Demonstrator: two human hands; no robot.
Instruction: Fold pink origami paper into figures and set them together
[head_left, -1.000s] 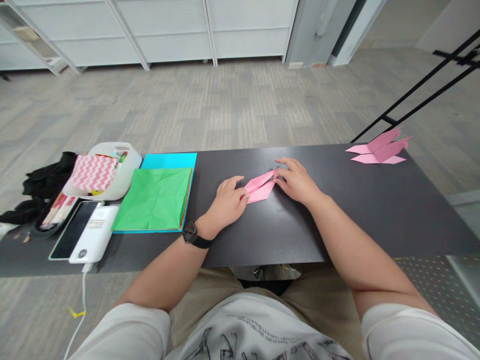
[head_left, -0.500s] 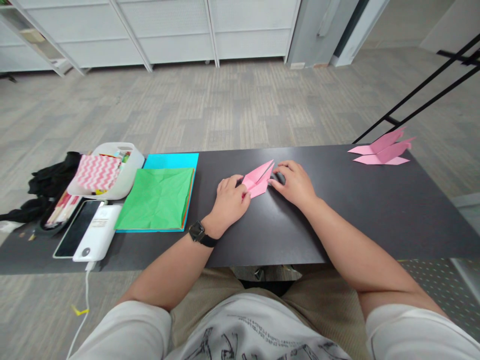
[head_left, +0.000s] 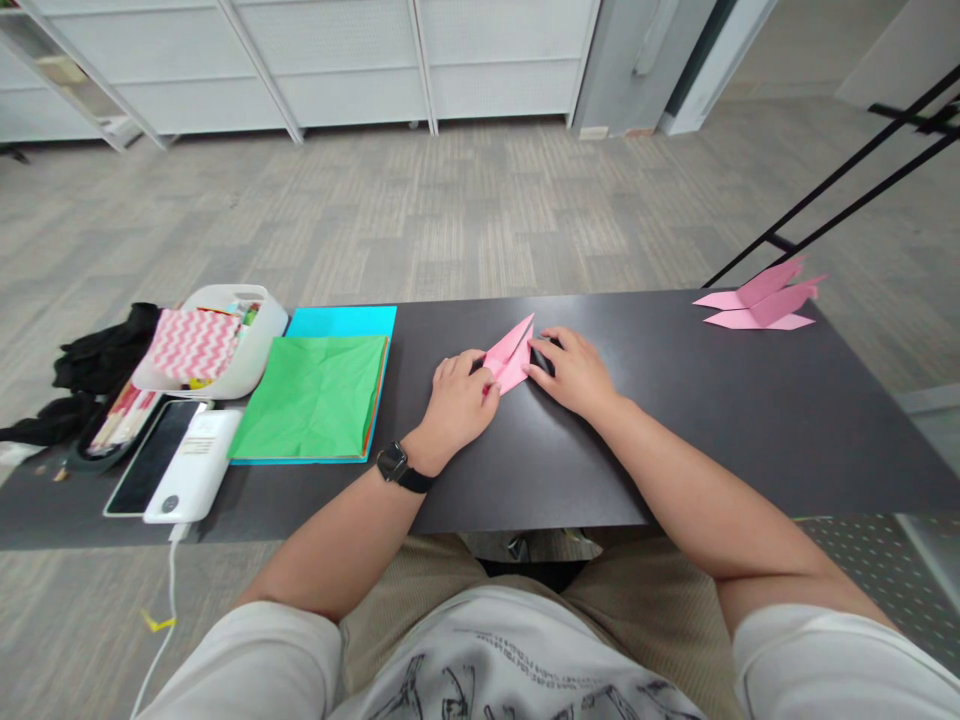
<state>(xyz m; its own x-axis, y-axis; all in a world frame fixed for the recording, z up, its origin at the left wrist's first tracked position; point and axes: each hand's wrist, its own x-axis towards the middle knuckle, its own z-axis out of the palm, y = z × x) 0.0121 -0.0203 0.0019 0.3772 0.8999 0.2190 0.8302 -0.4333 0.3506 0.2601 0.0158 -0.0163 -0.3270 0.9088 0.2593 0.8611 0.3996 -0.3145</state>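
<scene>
A folded pink paper (head_left: 511,352) with pointed tips and a slit toward its upper right sits at the middle of the dark table. My left hand (head_left: 459,400) grips its left end between thumb and fingers, with a black watch on the wrist. At the paper's right edge, my right hand (head_left: 574,372) has its thumb and index finger on the flap, the fingers curved. Two finished-looking pink folded figures (head_left: 765,298) stand at the table's far right.
Left of my hands lie green paper (head_left: 311,395) on blue sheets (head_left: 345,320), a white basket (head_left: 262,350), a white power bank (head_left: 193,465) with a cable, a phone (head_left: 154,460) and black cloth (head_left: 105,350). The table's front edge (head_left: 540,520) is near my lap.
My right hand has moved left and now touches the paper's right side. The paper's right flap has shifted left, narrowing the paper. My left hand has stayed in place.
</scene>
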